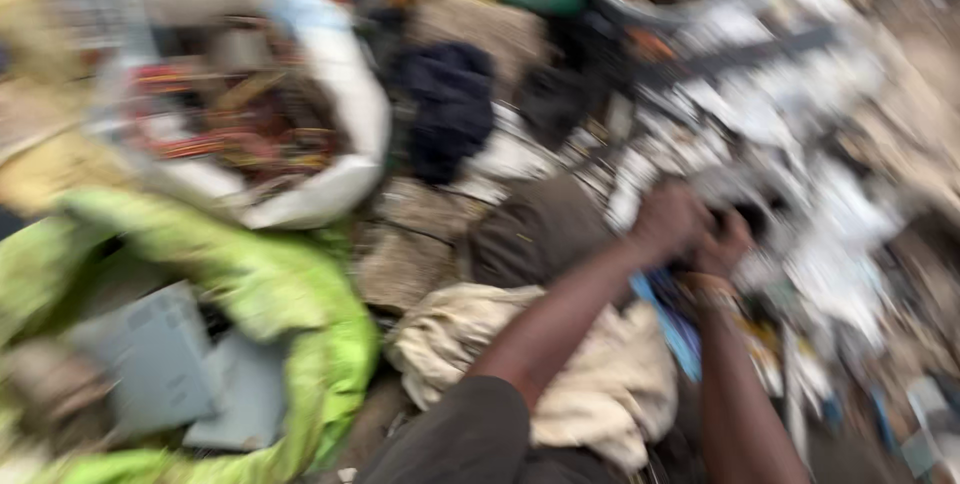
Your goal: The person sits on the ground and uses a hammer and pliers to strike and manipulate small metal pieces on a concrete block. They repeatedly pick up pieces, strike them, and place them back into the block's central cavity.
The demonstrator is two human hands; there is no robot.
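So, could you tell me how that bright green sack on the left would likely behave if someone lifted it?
The green sack looks floppy: its rim folds and sags. The grey flat boxes inside probably make it heavy and prone to shifting.

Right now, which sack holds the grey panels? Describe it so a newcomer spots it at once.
Start at the big white sack of tangled red and orange bits, upper left of the heap. Directly below it, at the lower left corner, lies a bright lime-green sack, its mouth open on flat grey panels. No other bag is that green; the cream cloth bundle beside it is pale and closed.
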